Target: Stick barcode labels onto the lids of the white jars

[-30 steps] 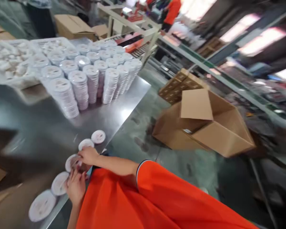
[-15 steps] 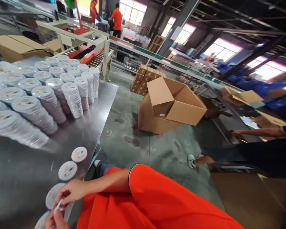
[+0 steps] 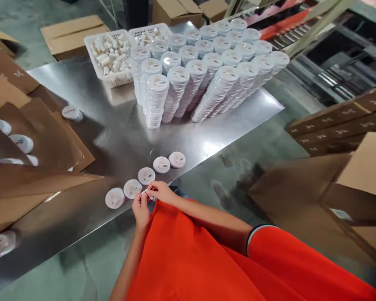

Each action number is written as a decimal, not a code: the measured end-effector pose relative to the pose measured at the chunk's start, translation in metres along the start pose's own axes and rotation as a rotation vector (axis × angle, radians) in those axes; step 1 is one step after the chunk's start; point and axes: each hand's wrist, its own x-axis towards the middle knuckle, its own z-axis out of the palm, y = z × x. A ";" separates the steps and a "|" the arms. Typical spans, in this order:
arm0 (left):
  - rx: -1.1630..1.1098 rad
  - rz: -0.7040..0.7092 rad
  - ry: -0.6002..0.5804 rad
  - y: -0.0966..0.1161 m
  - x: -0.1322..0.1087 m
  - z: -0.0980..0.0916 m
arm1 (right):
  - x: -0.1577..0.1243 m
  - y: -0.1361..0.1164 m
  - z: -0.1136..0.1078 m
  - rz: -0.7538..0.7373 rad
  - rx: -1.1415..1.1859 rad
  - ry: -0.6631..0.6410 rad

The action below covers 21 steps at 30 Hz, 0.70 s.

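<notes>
**Q:** Where are my hands, and what do they hold?

**A:** Your left hand [image 3: 141,210] and right hand [image 3: 161,192] are together at the near edge of the shiny metal surface [image 3: 113,133], close to your orange shirt. The fingertips of both pinch a small white piece [image 3: 146,192]. It is too small to make out further.

**Q:** How will it handle?

**A:** It looks very light and thin, probably easy to bend or drop. Fingertips on its two ends, as you have it, seems the surest hold.

**Q:** What lies around it?

**A:** Just beyond your hands, a slanting row of five round white discs [image 3: 146,175] lies flat on the surface. Further back stand many tall leaning stacks of discs [image 3: 191,79], and beside them a white basket [image 3: 90,41] of small white parts. Brown cardboard sheets [image 3: 44,146] overlap the surface on your left, and cardboard boxes [image 3: 341,121] sit on the floor to your right.
</notes>
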 end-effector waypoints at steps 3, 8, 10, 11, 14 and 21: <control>-0.024 -0.037 0.033 -0.004 -0.002 -0.005 | 0.002 -0.004 0.010 -0.002 -0.121 0.068; -0.140 -0.070 0.033 -0.015 0.003 -0.016 | 0.008 -0.008 0.023 -0.017 -0.183 0.073; -0.135 -0.090 0.030 -0.020 0.005 -0.023 | 0.010 -0.008 0.028 -0.049 -0.222 0.065; -0.117 -0.099 0.025 -0.023 0.006 -0.027 | 0.011 -0.007 0.030 -0.057 -0.231 0.061; 0.044 -0.091 0.036 -0.032 0.008 -0.040 | 0.017 -0.002 0.035 -0.043 -0.226 0.092; 0.655 0.445 -0.089 -0.059 0.015 -0.061 | 0.049 -0.001 0.034 0.082 -0.585 0.209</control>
